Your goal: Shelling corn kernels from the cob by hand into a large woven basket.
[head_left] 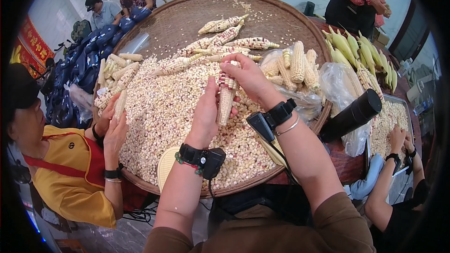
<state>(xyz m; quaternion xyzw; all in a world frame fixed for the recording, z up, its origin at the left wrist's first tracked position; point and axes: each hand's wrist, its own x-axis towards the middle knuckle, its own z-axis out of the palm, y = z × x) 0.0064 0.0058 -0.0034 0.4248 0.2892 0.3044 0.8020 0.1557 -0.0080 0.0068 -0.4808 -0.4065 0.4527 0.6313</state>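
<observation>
Both hands were on one part-stripped cob (226, 100), held up over the loose kernels (164, 117) in the round woven tray (286, 16). Left hand (205, 110): came in from the cob's left side, thumb up along it, fingers bent round beneath, tips showing past its right edge. Right hand (248, 76): reached in from the right, thumb and fingers pinching the far end.

Long axis ran nearly straight away from the body, bare near end pointing back toward the wearer. Red and pale kernels clung to the far portion, just below the right thumb; the stripped length lay within the left fingers' curl. So the right hand was the nearer to the remaining rows, judged the relation that mattered most. Exact pressure of the right fingertips: could not tell.

Beyond the fingers, speckled unstripped cobs (225, 36) lay in a loose heap. To their right, near the tray's edge, bare cobs (297, 65). Well left of them, a co-worker's hands (114, 133) gripped a pale cob (120, 104).
</observation>
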